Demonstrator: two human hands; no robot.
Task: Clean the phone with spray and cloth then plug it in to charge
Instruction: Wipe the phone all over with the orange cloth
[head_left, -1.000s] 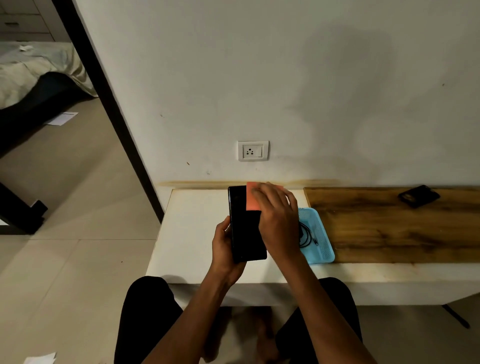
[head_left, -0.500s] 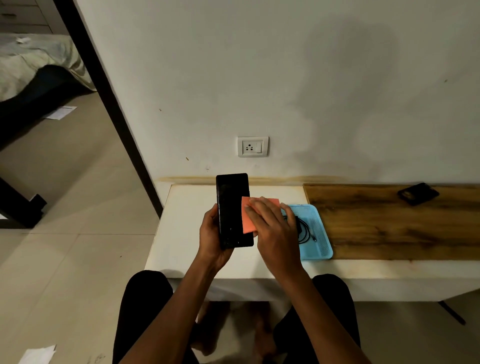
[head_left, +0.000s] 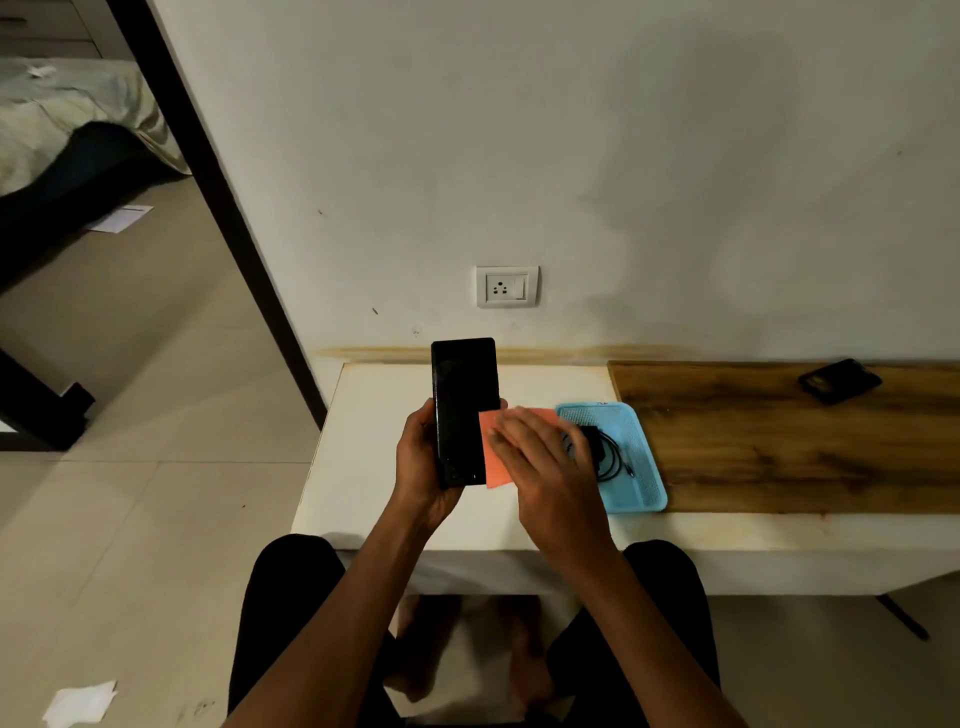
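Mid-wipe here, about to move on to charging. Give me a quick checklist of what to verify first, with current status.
1. Phone held firmly in the left hand: ok.
2. Orange cloth under the right hand, against the phone's right edge: ok.
3. Screen clean and dry: cannot tell, dark glass.
4. Charger cable coiled in the blue tray, within reach: ok.
5. Wall socket free, nothing plugged in: ok.
6. Socket switch on: cannot tell.

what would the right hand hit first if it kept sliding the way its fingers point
The right hand points up-left, so it would likely meet the black phone first, pushing the orange cloth across it.
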